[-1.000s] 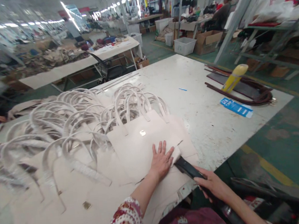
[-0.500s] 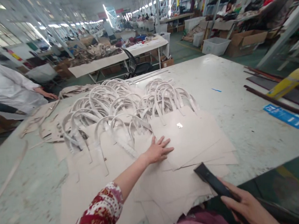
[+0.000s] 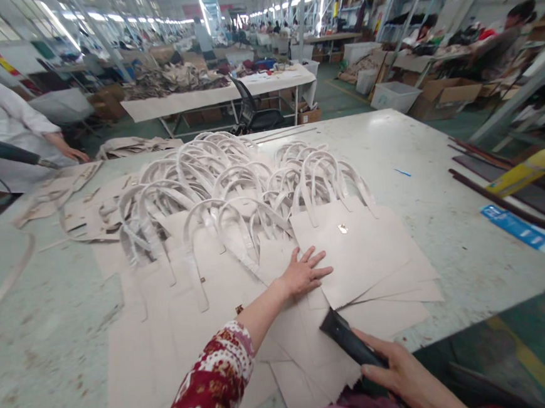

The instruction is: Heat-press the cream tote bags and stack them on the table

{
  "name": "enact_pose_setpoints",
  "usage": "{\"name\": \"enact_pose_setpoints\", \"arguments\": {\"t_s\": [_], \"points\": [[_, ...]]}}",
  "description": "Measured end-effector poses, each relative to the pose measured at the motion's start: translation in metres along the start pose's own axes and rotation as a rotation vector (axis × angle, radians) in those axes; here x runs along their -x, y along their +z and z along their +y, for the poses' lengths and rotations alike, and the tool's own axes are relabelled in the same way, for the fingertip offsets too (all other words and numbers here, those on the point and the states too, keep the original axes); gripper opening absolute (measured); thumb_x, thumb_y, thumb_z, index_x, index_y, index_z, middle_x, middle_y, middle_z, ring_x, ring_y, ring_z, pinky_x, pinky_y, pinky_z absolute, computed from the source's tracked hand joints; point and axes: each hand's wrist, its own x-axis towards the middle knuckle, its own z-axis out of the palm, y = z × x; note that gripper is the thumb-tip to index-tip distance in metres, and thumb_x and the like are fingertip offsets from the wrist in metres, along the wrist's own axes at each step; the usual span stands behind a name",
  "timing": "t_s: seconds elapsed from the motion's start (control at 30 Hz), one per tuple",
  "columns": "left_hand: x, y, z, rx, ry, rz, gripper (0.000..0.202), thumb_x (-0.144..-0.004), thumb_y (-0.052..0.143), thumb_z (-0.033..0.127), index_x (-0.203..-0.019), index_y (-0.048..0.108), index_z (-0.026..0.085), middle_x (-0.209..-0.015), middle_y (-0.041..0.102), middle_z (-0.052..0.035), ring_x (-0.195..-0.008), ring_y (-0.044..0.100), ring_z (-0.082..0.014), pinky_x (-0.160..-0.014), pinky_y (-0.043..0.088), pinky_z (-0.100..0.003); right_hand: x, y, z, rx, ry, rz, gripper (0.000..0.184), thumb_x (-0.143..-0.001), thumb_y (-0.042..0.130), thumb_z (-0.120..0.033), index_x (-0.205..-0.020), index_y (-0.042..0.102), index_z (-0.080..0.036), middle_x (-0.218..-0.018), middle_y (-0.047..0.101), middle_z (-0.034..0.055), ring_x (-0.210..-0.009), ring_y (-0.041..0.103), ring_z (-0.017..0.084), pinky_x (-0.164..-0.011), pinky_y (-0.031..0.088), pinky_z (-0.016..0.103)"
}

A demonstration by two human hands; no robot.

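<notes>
My left hand lies with fingers spread on the pale beige bag panels, at the left edge of the top panel, which has a small shiny metal fitting. My right hand is wrapped round a black hand tool with a wide flat nozzle. Its nozzle end is over the panels, close to the top panel's lower corner; whether it touches cannot be seen. Strap handles, some in clear wrap, loop up from the overlapping panels. More panels spread out on the left.
The pale worktable carries a blue pen, a blue label strip, a yellow object and dark strips at right. At left a co-worker's hand is near more pieces. An office chair stands behind the table.
The black tool in my right hand has moved left and inward, nearer my left hand. My left hand stays flat on the panels. The view has shifted slightly.
</notes>
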Motion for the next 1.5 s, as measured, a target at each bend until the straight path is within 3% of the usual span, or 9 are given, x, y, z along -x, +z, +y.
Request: {"name": "enact_pose_setpoints", "arguments": {"t_s": [0.2, 0.43, 0.67, 0.77, 0.87, 0.97, 1.1, 1.3, 1.5], "points": [[0.001, 0.005, -0.001, 0.023, 0.017, 0.03, 0.047, -0.082, 0.042, 0.046, -0.126, 0.027, 0.045, -0.143, 0.011, 0.0035, -0.129, 0.003, -0.0289, -0.093, 0.009, -0.064, -0.037, 0.035, -0.009, -0.089, 0.035, 0.067, 0.06, -0.069, 0.051, -0.03, -0.128, 0.039, -0.02, -0.08, 0.067, 0.0012, -0.048, 0.053, 0.014, -0.047, 0.046, 0.026], [0.004, 0.007, -0.001, 0.072, 0.018, 0.054, 0.047, -0.082, 0.042, 0.046, -0.126, 0.027, 0.045, -0.143, 0.012, 0.0033, -0.129, 0.003, -0.0288, -0.093, 0.01, -0.064, -0.012, 0.026, -0.009, -0.117, 0.094, -0.029, 0.059, -0.071, 0.05, -0.03, -0.129, 0.037, -0.023, -0.071, 0.064, -0.0005, -0.041, 0.046, 0.01, -0.039, 0.04, 0.021], [0.001, 0.007, -0.004, 0.089, 0.026, 0.021, 0.047, -0.08, 0.046, 0.045, -0.124, 0.031, 0.044, -0.143, 0.014, 0.0033, -0.129, 0.004, -0.0289, -0.094, 0.008, -0.063, -0.05, 0.045, -0.021, -0.195, 0.022, 0.019, 0.059, -0.073, 0.052, -0.031, -0.129, 0.036, -0.023, -0.052, 0.044, -0.0079, -0.036, 0.041, 0.008, -0.033, 0.035, 0.019], [-0.006, 0.003, -0.007, 0.112, 0.013, -0.027, 0.048, -0.078, 0.049, 0.045, -0.123, 0.034, 0.043, -0.142, 0.015, 0.0032, -0.129, 0.005, -0.0298, -0.094, 0.009, -0.063, -0.038, 0.033, -0.016, -0.161, 0.053, -0.003, 0.061, -0.072, 0.052, -0.031, -0.13, 0.035, -0.024, -0.053, 0.047, -0.0073, -0.036, 0.042, 0.008, -0.034, 0.038, 0.021], [-0.004, -0.008, -0.007, 0.132, -0.008, -0.04, 0.047, -0.077, 0.051, 0.04, -0.122, 0.039, 0.038, -0.141, 0.02, 0.0013, -0.129, 0.008, -0.0288, -0.096, 0.012, -0.06, -0.002, 0.015, -0.006, -0.134, 0.105, -0.08, 0.063, -0.07, 0.053, -0.032, -0.129, 0.036, -0.023, -0.057, 0.058, -0.0036, -0.041, 0.049, 0.012, -0.041, 0.045, 0.024], [0.019, -0.018, 0.005, 0.125, -0.045, -0.009, 0.048, -0.078, 0.049, 0.034, -0.124, 0.038, 0.031, -0.142, 0.018, -0.0036, -0.129, 0.007, -0.0284, -0.097, 0.012, -0.057, 0.031, 0.002, 0.002, -0.075, 0.107, -0.119, 0.057, -0.068, 0.055, -0.031, -0.123, 0.046, -0.022, -0.078, 0.068, 0.0019, -0.069, 0.061, 0.021, -0.066, 0.051, 0.031], [0.07, -0.009, 0.036, 0.099, 0.081, -0.016, 0.044, -0.082, 0.043, 0.036, -0.125, 0.036, 0.032, -0.143, 0.013, -0.0022, -0.13, 0.003, -0.0266, -0.099, 0.007, -0.057, 0.044, 0.001, 0.006, -0.031, 0.018, -0.211, 0.054, -0.066, 0.055, -0.025, -0.119, 0.051, -0.022, -0.105, 0.064, 0.0012, -0.105, 0.051, 0.026, -0.095, 0.035, 0.035], [0.098, 0.016, 0.053, 0.08, 0.043, -0.027, 0.045, -0.082, 0.046, 0.038, -0.125, 0.034, 0.037, -0.143, 0.012, 0.0024, -0.13, 0.003, -0.0228, -0.101, 0.004, -0.053, 0.012, 0.029, -0.01, 0.041, -0.029, -0.352, 0.057, -0.065, 0.054, -0.024, -0.122, 0.048, -0.021, -0.102, 0.065, 0.0001, -0.093, 0.056, 0.025, -0.087, 0.039, 0.033], [0.097, 0.004, 0.041, 0.136, 0.062, -0.137, 0.035, -0.083, 0.042, 0.03, -0.117, 0.045, 0.037, -0.141, 0.019, 0.0061, -0.13, 0.01, -0.0206, -0.101, 0.008, -0.053, -0.026, 0.084, -0.035, 0.197, -0.192, -0.38, 0.046, -0.065, 0.054, -0.023, -0.112, 0.055, -0.022, -0.089, 0.066, -0.001, -0.074, 0.057, 0.019, -0.064, 0.041, 0.025]]}}
